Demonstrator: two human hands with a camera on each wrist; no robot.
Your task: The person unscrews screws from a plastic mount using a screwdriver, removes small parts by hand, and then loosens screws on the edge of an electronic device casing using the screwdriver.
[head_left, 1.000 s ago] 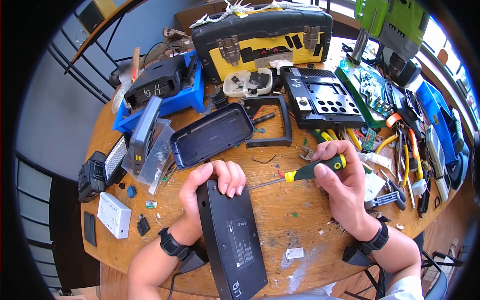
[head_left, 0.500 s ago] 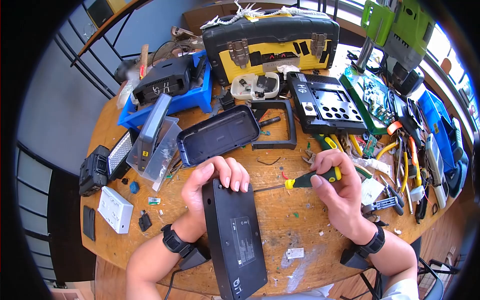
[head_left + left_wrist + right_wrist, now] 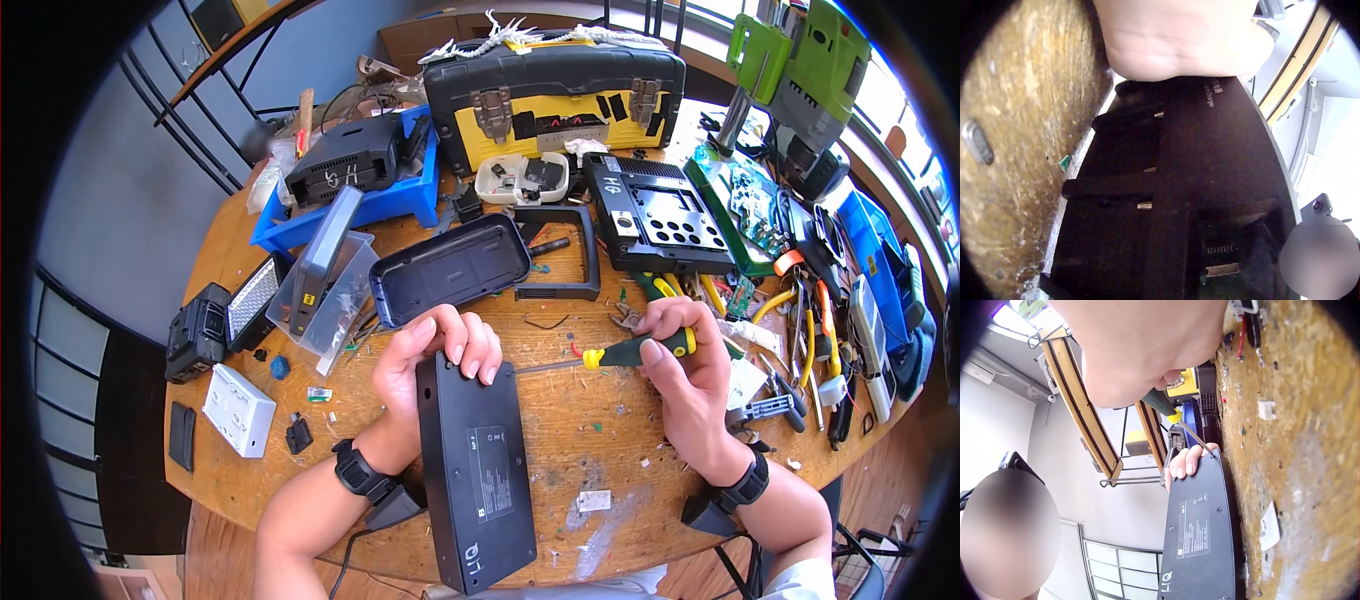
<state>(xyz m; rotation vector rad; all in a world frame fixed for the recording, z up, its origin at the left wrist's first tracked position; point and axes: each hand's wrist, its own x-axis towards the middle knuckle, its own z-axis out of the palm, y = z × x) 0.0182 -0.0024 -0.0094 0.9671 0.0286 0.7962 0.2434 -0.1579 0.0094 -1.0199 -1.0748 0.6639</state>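
A black battery charger (image 3: pixel 450 500) stands tilted over the front of the table, its labelled back facing up. My left hand (image 3: pixel 440 362) grips its far end, fingers curled over the top edge. The right hand (image 3: pixel 694 388) holds a green-and-yellow screwdriver (image 3: pixel 625 353) by its handle, between thumb and fingers. In the right wrist view, the screwdriver's shaft (image 3: pixel 1196 436) reaches the screw hole at the charger's corner, close beside the left fingertips (image 3: pixel 1190 468). The left wrist view shows the charger's other face (image 3: pixel 1222 150), with battery slots and metal contacts.
Beyond the hands lie a dark plastic shell (image 3: pixel 455 265) and a black frame (image 3: pixel 590 260). A yellow-and-black toolbox (image 3: pixel 560 105) stands at the back. Pliers and other tools (image 3: pixel 810 330) crowd the right side. On the left sits a white box (image 3: pixel 240 410).
The screwdriver's handle has tipped down to a more level angle, and the right hand has shifted with it. The whole scene has moved rightward in the head view. Both holds are kept.
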